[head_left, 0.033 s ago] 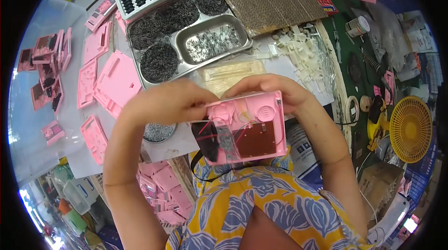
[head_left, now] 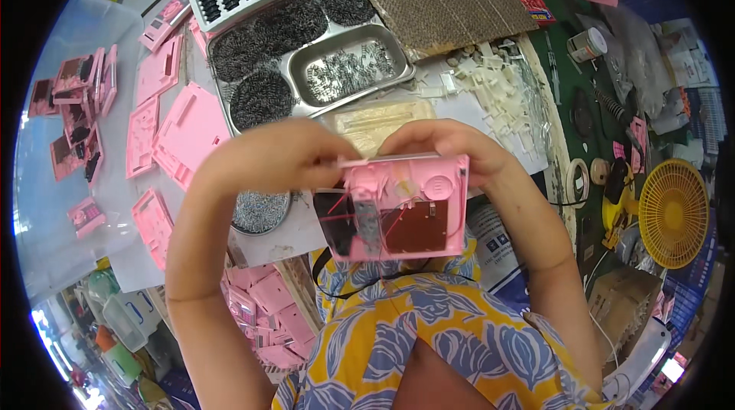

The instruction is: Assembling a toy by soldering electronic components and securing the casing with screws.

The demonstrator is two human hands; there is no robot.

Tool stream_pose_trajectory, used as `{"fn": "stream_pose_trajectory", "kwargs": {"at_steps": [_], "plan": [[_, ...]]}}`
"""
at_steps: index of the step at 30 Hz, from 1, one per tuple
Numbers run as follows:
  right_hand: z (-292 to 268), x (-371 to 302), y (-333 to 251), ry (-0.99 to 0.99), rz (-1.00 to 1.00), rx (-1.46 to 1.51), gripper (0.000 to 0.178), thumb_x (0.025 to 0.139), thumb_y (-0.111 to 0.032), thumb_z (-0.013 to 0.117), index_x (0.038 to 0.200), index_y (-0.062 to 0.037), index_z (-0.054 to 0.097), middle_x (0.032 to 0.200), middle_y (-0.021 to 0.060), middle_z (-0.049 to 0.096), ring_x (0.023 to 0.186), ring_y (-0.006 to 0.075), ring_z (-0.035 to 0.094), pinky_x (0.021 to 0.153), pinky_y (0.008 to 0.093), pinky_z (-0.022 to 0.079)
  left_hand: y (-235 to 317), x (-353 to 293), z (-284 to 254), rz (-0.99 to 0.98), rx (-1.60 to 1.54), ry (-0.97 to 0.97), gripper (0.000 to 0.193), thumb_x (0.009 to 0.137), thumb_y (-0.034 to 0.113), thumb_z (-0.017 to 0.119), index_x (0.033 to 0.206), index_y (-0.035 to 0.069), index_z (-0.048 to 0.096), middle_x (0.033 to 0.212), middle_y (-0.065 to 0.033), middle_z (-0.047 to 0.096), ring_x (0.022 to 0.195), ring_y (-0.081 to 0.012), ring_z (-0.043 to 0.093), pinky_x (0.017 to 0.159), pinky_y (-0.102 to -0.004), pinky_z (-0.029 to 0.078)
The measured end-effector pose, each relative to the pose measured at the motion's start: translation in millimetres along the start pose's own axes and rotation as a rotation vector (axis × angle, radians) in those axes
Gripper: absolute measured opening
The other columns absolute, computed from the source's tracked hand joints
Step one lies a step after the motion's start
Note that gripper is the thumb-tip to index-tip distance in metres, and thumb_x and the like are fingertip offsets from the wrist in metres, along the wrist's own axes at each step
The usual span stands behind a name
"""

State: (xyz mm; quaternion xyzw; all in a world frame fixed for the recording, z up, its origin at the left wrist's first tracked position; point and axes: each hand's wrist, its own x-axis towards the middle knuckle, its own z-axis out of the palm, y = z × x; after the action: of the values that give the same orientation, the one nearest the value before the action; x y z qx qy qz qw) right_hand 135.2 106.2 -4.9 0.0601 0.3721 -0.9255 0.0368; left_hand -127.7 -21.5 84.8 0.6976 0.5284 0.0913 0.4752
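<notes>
In front of my chest I hold a pink plastic casing (head_left: 452, 238), its inner side facing me. Inside it show a brown circuit board (head_left: 417, 228), thin red wires, a strip of grey tape (head_left: 369, 228) and a black panel (head_left: 334, 222) at the left. My right hand (head_left: 455, 142) grips the casing along its far right edge, fingers partly hidden behind it. My left hand (head_left: 279, 153) is bent closed at the upper left corner. Motion blurs its fingers, and what they pinch is hidden.
Beyond my hands lies a metal tray (head_left: 310, 104) with dark springs and small metal parts. Pink casing parts (head_left: 187, 138) spread left; white plastic pieces (head_left: 498, 96) lie right of the tray. A round dish (head_left: 262, 212) of small metal bits sits below my left wrist. A yellow fan (head_left: 674, 212) stands right.
The casing has tipped to a more level angle, its lower edge rising a little. My left hand has shifted slightly up with it, while my right hand keeps its grip.
</notes>
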Motion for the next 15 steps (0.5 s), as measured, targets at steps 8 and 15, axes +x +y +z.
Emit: {"fn": "stream_pose_trajectory", "kwargs": {"at_steps": [8,15], "plan": [[6.5,-38.4,17.5,0.582,-0.566,-0.407,0.061,0.080,-0.014,0.075,0.136,0.0019,0.055,0.132,0.0170,0.060,0.131,0.0289,0.054,0.110,0.0429,0.045,23.1,15.8,55.2,0.309,0.163,1.034,0.035,0.080,0.008,0.076,0.114,0.006,0.065,0.105,-0.0120,0.066,0.088,-0.0259,0.066,0.073,-0.0397,0.053],[40.3,-34.6,39.2,0.732,-0.245,-1.836,0.040,0.077,-0.013,0.073,0.117,-0.0063,0.067,0.137,0.0177,0.053,0.127,0.0424,0.042,0.108,0.0508,0.037,19.7,10.6,153.8,0.145,0.366,0.630,0.036,0.076,0.017,0.076,0.109,0.006,0.065,0.118,-0.0096,0.061,0.113,-0.0300,0.059,0.095,-0.0436,0.048]]}}
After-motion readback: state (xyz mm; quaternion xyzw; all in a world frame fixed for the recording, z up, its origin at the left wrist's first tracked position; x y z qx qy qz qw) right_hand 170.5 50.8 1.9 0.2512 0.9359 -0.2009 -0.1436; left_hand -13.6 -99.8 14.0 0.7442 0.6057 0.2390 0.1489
